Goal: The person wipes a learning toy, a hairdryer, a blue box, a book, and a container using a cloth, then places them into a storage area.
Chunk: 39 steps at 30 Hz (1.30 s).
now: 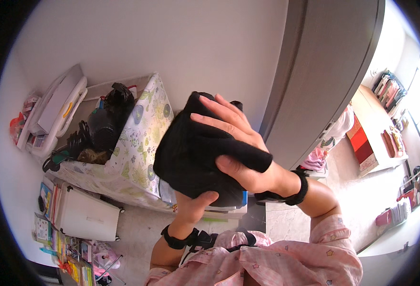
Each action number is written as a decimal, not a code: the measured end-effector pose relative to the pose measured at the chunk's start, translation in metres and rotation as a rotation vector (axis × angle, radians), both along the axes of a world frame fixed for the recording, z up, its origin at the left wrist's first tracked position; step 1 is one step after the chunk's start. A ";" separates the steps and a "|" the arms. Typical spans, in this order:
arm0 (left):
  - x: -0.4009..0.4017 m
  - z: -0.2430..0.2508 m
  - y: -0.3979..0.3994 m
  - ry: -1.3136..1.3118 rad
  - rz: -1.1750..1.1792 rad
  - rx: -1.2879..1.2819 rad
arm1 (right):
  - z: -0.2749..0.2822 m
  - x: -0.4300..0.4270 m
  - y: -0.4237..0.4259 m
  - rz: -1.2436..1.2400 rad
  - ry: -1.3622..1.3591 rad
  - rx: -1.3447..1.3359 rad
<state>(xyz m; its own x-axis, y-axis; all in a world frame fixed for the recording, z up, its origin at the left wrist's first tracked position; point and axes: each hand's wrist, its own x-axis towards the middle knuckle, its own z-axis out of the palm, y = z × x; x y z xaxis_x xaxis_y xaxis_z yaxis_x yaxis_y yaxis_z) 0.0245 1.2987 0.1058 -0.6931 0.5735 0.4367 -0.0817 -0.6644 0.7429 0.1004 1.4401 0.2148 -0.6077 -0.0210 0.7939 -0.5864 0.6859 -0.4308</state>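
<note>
A folded black cloth item (188, 153), perhaps a garment, is held up in front of my chest. Underneath it, my left hand (192, 207) supports the bundle; only the thumb and the heel of that hand show, with the fingers hidden by the fabric. My right hand (247, 143) lies over the top right of it. A rolled or folded strip of the fabric runs between the right thumb and fingers. Black bands circle both wrists.
A fabric storage box (149, 118) with a leaf print holds black items and cables on the left. Below it stands a white wheeled bin (87, 212) beside books (67, 254). To the right is a grey door (324, 71), with a wooden cabinet (374, 111) beyond.
</note>
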 end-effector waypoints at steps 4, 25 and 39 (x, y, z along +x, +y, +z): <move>-0.017 0.008 -0.016 0.169 0.078 -0.055 | -0.079 0.013 0.000 -0.158 -0.098 -0.189; 0.008 0.032 0.010 0.670 0.261 -0.403 | 0.016 0.056 0.006 -0.048 -0.016 0.250; -0.009 0.009 0.006 -0.009 -0.400 -0.103 | -0.050 0.029 0.052 0.314 -0.466 -1.087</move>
